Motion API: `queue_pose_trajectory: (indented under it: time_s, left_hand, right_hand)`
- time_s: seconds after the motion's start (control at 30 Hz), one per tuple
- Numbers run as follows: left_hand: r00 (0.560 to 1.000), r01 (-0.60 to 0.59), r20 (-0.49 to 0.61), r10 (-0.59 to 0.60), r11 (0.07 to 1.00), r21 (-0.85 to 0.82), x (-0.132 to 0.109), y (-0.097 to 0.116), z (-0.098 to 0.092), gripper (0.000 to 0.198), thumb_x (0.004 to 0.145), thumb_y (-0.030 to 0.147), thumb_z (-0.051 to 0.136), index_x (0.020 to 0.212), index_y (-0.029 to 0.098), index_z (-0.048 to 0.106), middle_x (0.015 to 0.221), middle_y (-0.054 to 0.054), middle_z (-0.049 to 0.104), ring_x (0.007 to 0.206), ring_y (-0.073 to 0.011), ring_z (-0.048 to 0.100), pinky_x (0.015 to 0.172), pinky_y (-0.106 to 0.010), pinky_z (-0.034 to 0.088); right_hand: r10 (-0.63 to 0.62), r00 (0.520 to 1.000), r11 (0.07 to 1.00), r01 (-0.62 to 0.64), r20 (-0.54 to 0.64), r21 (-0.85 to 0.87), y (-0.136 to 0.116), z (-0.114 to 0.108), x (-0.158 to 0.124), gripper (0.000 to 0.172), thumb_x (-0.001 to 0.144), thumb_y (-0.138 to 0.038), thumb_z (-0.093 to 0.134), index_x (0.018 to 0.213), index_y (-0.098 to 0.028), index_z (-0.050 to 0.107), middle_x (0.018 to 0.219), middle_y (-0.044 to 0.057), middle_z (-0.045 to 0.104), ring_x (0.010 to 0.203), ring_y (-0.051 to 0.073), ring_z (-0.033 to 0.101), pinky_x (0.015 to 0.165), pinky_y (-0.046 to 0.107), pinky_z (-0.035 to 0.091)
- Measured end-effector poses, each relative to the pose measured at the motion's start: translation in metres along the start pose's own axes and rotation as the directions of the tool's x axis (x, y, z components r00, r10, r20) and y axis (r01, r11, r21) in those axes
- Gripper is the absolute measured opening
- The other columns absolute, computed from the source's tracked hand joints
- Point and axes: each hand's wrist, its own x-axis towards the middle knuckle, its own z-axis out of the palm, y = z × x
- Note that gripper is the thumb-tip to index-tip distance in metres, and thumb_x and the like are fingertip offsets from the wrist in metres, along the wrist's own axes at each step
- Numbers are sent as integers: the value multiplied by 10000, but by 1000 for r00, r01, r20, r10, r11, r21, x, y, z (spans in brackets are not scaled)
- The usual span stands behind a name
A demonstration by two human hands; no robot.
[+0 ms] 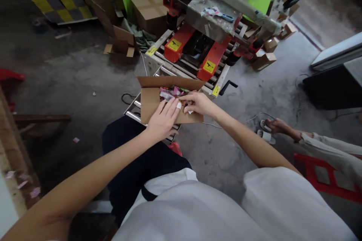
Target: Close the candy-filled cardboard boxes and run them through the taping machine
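The box [149, 101] lies open on steel rollers [132, 116] near the middle of the scene, its flaps spread, with pink and mixed-coloured packets [169, 92] heaped inside. The left hand [161, 122] comes over its near edge, fingers straight and side by side, tips resting on the packets. The right hand [200, 103] reaches in from the right with its fingers bent over the packets; whether they pinch one I cannot tell, since the spot is small and soft. White patches show on fingertips of both hands. Just beyond the box stands a machine [210, 7] with two red blocks [181, 41] bearing yellow labels, a blue-handled tool [223, 16] on top and a black crank [228, 86] at its near right corner. To the far left are a taped carton [151, 9] and an open one [121, 39]; small boxes [263, 61] sit right of the machine. Nearer, at the right, a person's legs [325, 145] in pale trousers stretch above a red stool [318, 171]
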Motion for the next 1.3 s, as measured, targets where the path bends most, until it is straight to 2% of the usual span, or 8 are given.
queue_pose_trajectory:
  time_s: [0.23, 0.37, 0.47, 0.63, 0.83, 1.1, 1.2, 1.3]
  left_hand:
    - [985, 128, 103, -138, 987, 99, 22, 2, 5, 877, 780, 349, 770, 1464, -66, 410, 1479, -350, 465, 1378, -448, 465, 1154, -514, 344]
    - [979, 153, 114, -166, 982, 115, 31, 2, -4, 841, 766, 461, 788, 1371, -40, 488, 1292, -313, 571, 1194, -416, 554, 987, -463, 418]
    - [969, 173, 149, -194, 974, 143, 36, -1, -6, 866, 734, 569, 798, 1291, -37, 529, 1162, -272, 603, 1075, -389, 579, 903, -439, 419]
    - [971, 201, 107, -212, 974, 104, 33, -9, 0, 841, 732, 676, 751, 1242, 30, 579, 1134, -243, 630, 1050, -377, 589, 915, -448, 417]
    - [985, 172, -30, -171, 985, 25, 18, -10, 9, 755, 854, 633, 633, 1286, 18, 571, 1162, -257, 631, 1118, -389, 585, 994, -495, 434]
    - [985, 150, -99, -145, 987, 49, -31, -3, -7, 770, 895, 316, 657, 1563, 126, 325, 1598, -282, 357, 1539, -412, 277, 1223, -638, 248]
    - [976, 218, -38, -215, 971, 99, -24, -24, -27, 1089, 710, 467, 859, 1578, 117, 303, 1660, -315, 170, 1559, -501, 102, 1217, -687, 157]
    - [960, 221, 156, -234, 970, 97, 3, -57, -42, 1404, 463, 648, 931, 1579, 84, 294, 1649, -349, 140, 1512, -600, 71, 1181, -705, 154]
  right_hand:
    - [-151, 962, 909, 45, -227, -413, -33, -9, -15, 392, 899, -221, 668, 1285, -277, 710, 1177, 123, 588, 1100, 304, 539, 1001, 482, 454]
    - [-196, 912, 912, 35, -361, -408, -38, -34, 12, 611, 922, -333, 641, 1512, -283, 494, 1380, 142, 490, 1303, 368, 437, 1102, 556, 382]
    - [-149, 938, 934, 30, -313, -355, -35, -38, 36, 648, 932, -339, 601, 1546, -219, 433, 1393, 168, 511, 1338, 390, 429, 1120, 579, 359]
    - [-134, 956, 961, 60, -262, -270, -34, 6, 14, 439, 950, -322, 555, 1353, -152, 598, 1287, 179, 621, 1244, 354, 533, 1113, 553, 390]
    - [-173, 932, 959, 85, -319, -271, -26, 55, -28, 444, 986, -322, 500, 1387, -150, 580, 1333, 176, 611, 1297, 332, 516, 1182, 530, 349]
    - [-175, 926, 971, 106, -334, -216, -21, 45, -12, 344, 1015, -335, 483, 1261, -166, 655, 1223, 151, 649, 1179, 287, 567, 1090, 449, 438]
    - [-206, 934, 966, 148, -292, -210, -17, 44, -9, 336, 1016, -354, 482, 1225, -168, 668, 1203, 154, 645, 1162, 284, 570, 1068, 442, 448]
    - [-260, 928, 956, 209, -265, -209, -13, 40, -7, 372, 1024, -390, 461, 1243, -169, 664, 1228, 151, 637, 1188, 275, 561, 1078, 442, 448]
